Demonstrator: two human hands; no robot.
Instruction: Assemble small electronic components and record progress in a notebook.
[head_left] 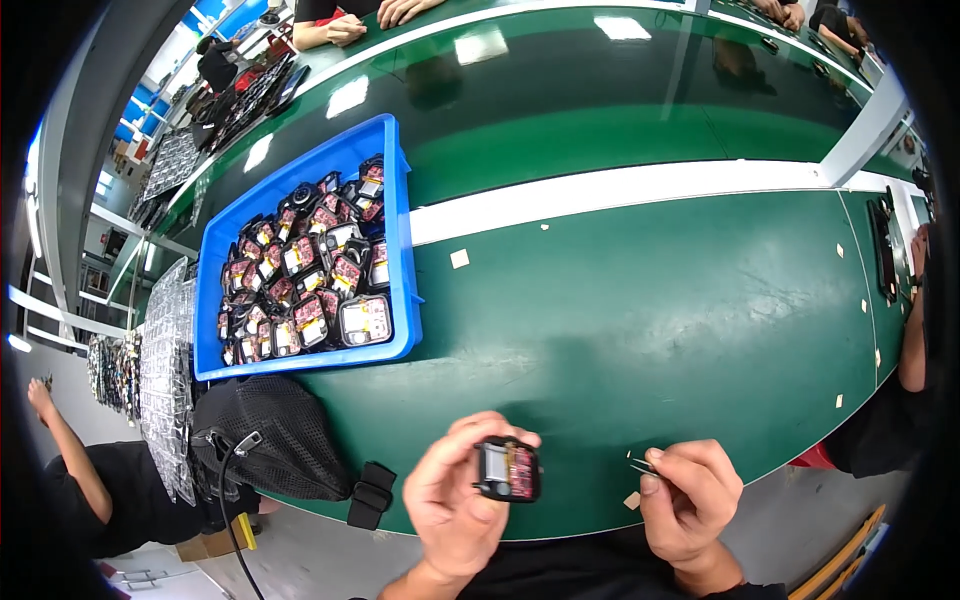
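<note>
Head view: left hand (450, 500) gripping device (509, 472), innards facing camera (long axis unclear); right hand (692, 495) pinching tweezers (642, 463); bin (402, 250) sitting upper left.

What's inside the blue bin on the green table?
The blue bin holds a heap of small black-framed devices, many showing reddish boards, resembling the unit in the left hand. The upper ones cover whatever lies beneath, so that can't be seen.
</note>
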